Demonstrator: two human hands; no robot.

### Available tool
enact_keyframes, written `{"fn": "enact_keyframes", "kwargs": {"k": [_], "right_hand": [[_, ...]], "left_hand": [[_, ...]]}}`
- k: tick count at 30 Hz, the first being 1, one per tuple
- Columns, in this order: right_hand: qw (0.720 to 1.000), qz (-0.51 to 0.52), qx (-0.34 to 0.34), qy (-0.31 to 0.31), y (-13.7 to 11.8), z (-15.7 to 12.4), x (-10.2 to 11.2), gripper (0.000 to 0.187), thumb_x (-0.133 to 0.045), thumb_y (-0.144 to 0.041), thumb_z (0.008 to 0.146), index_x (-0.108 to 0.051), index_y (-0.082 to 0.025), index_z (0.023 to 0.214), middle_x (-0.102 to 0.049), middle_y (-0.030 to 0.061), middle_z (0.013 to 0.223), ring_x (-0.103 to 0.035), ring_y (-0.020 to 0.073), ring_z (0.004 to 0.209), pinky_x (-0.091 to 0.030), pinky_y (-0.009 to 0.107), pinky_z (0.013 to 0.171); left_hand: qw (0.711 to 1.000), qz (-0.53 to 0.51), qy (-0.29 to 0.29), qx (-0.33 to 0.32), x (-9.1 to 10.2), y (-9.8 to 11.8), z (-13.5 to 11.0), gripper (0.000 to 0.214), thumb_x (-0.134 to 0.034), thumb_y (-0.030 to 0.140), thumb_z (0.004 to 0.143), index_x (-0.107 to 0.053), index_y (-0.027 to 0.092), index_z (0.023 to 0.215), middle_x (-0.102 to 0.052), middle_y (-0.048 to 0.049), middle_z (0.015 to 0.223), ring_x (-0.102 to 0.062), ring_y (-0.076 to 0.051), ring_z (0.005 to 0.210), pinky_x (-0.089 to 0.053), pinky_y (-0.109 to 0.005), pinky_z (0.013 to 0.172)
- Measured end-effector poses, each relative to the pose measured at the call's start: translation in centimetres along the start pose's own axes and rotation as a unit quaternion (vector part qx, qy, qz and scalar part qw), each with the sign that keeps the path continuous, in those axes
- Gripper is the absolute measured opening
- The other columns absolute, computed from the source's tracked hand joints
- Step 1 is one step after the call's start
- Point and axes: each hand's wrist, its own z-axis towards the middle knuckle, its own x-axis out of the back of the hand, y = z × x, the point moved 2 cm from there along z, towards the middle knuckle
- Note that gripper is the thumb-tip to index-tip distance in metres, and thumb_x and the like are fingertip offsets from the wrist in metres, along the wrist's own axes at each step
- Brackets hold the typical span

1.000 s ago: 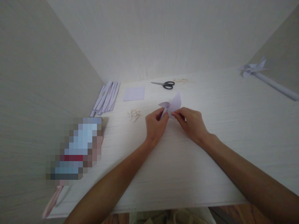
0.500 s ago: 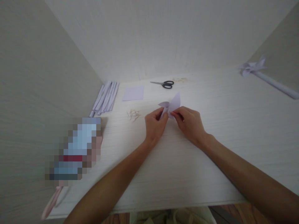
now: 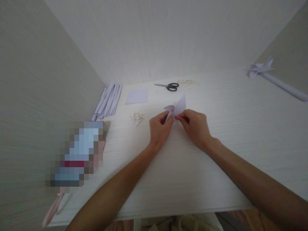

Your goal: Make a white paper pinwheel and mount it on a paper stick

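Over the middle of the table, a pale lilac paper pinwheel (image 3: pixel 180 104) is held between both hands, its blades curling up and out. My left hand (image 3: pixel 160 127) is closed, pinching the paper from the left side. With thumb and index finger, my right hand (image 3: pixel 194 123) pinches the pinwheel near its centre. The fingertips partly hide the lower blades and the centre. Just left of my hands lies a small scatter of thin tan sticks or pieces (image 3: pixel 137 118). Beyond the hands rest scissors (image 3: pixel 172 86) with black handles.
A paper pinwheel on a rolled stick (image 3: pixel 280 82) lies at the right. Rolled paper sticks (image 3: pixel 109 100) and square paper (image 3: pixel 136 96) are at the back left. More tan pieces (image 3: pixel 185 82) lie by the scissors. A blurred-out object (image 3: pixel 79 150) stands at the left wall.
Almost nothing differs. Both hands keep their pinch on the pinwheel, with only a very slight shift of the right fingers and of the view.
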Motion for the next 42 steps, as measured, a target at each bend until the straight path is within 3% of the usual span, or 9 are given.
{"fn": "enact_keyframes", "kwargs": {"k": [3, 9, 16, 21, 30, 33, 36, 42], "right_hand": [[1.000, 0.010, -0.007, 0.012, 0.2, 0.0, -0.1, 0.019, -0.052, -0.026, 0.078, -0.056, -0.016, 0.062, -0.062, 0.0026, 0.063, -0.054, 0.0126, 0.056, -0.037, 0.023, 0.054], [0.997, -0.059, 0.001, -0.058, 0.1, 0.1, -0.3, 0.038, -0.036, -0.034, 0.086, -0.053, -0.015, 0.057, -0.060, 0.0042, 0.055, -0.051, 0.0131, 0.049, -0.028, 0.024, 0.048], [0.987, -0.155, -0.009, -0.036, -0.4, 0.1, -0.3, 0.040, -0.025, -0.034, 0.089, -0.051, -0.017, 0.063, -0.058, 0.0046, 0.054, -0.047, 0.0140, 0.044, -0.016, 0.027, 0.043], [0.994, -0.102, -0.032, -0.021, -0.4, 0.1, -0.6, 0.027, -0.029, -0.027, 0.087, -0.045, -0.019, 0.066, -0.056, 0.0043, 0.059, -0.047, 0.0148, 0.050, -0.022, 0.026, 0.045], [0.993, 0.113, -0.032, -0.010, 0.2, 0.1, -0.3, 0.015, -0.047, -0.022, 0.078, -0.042, -0.019, 0.064, -0.050, -0.0007, 0.059, -0.043, 0.0109, 0.051, -0.032, 0.023, 0.048], [0.993, 0.116, -0.031, 0.015, 0.3, 0.1, -0.2, 0.014, -0.049, -0.019, 0.076, -0.044, -0.018, 0.063, -0.051, -0.0006, 0.060, -0.044, 0.0108, 0.053, -0.034, 0.023, 0.049], [0.994, 0.102, -0.013, 0.038, 0.2, 0.1, 0.1, 0.012, -0.049, -0.016, 0.075, -0.047, -0.018, 0.064, -0.051, 0.0001, 0.063, -0.045, 0.0116, 0.056, -0.035, 0.023, 0.051], [0.994, 0.091, 0.018, 0.054, 0.0, 0.1, 0.6, 0.015, -0.046, -0.013, 0.075, -0.049, -0.019, 0.062, -0.050, 0.0006, 0.062, -0.046, 0.0124, 0.058, -0.036, 0.024, 0.054]], "left_hand": [[1.000, -0.005, -0.002, -0.001, 0.0, -0.1, 0.0, 0.013, -0.048, 0.024, 0.071, -0.053, 0.016, 0.061, -0.044, 0.0040, 0.057, -0.039, -0.007, 0.055, -0.033, -0.020, 0.054], [1.000, 0.005, 0.006, -0.003, 0.0, -0.3, 0.0, 0.015, -0.049, 0.023, 0.070, -0.052, 0.015, 0.058, -0.041, 0.0046, 0.054, -0.036, -0.006, 0.052, -0.031, -0.019, 0.051], [1.000, -0.002, 0.001, 0.000, -0.3, -0.1, -0.1, 0.015, -0.051, 0.023, 0.069, -0.055, 0.015, 0.057, -0.044, 0.0043, 0.053, -0.039, -0.007, 0.053, -0.034, -0.020, 0.054], [1.000, 0.000, 0.002, -0.012, -0.3, 0.0, -0.1, 0.016, -0.049, 0.022, 0.071, -0.052, 0.016, 0.056, -0.041, 0.0045, 0.054, -0.038, -0.007, 0.053, -0.033, -0.020, 0.053], [0.999, -0.046, 0.009, 0.005, -0.1, 0.0, 0.0, 0.016, -0.050, 0.025, 0.070, -0.054, 0.015, 0.058, -0.045, 0.0046, 0.055, -0.041, -0.007, 0.053, -0.033, -0.020, 0.052], [0.994, -0.099, 0.025, 0.037, -0.2, -0.2, 0.2, 0.009, -0.056, 0.023, 0.065, -0.060, 0.015, 0.066, -0.057, 0.0023, 0.064, -0.050, -0.008, 0.061, -0.040, -0.022, 0.060], [0.986, -0.146, 0.037, 0.072, -0.4, -0.6, 0.4, 0.017, -0.060, 0.021, 0.060, -0.063, 0.015, 0.075, -0.063, -0.0013, 0.074, -0.055, -0.011, 0.068, -0.044, -0.026, 0.068], [0.967, -0.244, -0.018, 0.077, -0.5, -0.8, 0.5, 0.021, -0.048, 0.016, 0.062, -0.065, 0.017, 0.075, -0.063, -0.0008, 0.072, -0.056, -0.011, 0.067, -0.044, -0.026, 0.066]]}}
